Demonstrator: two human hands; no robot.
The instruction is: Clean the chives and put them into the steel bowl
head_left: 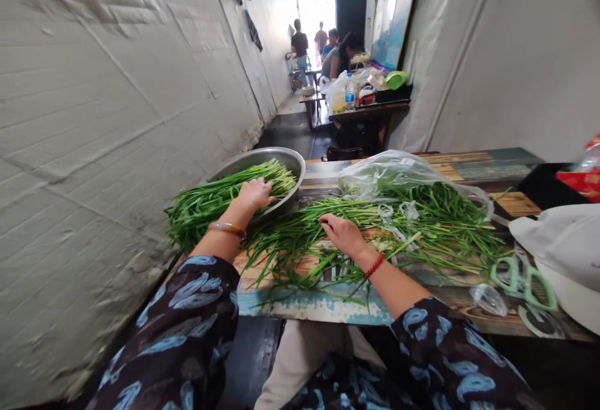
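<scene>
A heap of garlic chives (210, 194) lies in a round metal basin (300, 175) at the left, its leafy ends hanging over the near side. My left hand (255, 194) is on top of this heap, fingers curled over the stalks. More chives (290, 235) are spread loosely across the wooden table. Just above them is my right hand (344, 234), its thumb and fingers pinched together; whatever is between the tips is too small to make out. A clear plastic bag (384, 172) partly covers the chives right of centre.
Green-handled scissors (525, 282), a crumpled piece of clear plastic (489, 299) and a white cap (562, 254) sit at the right of the table (314, 302). A white wall (94, 116) stands close on the left. Several people are farther back, beyond another cluttered table (370, 110).
</scene>
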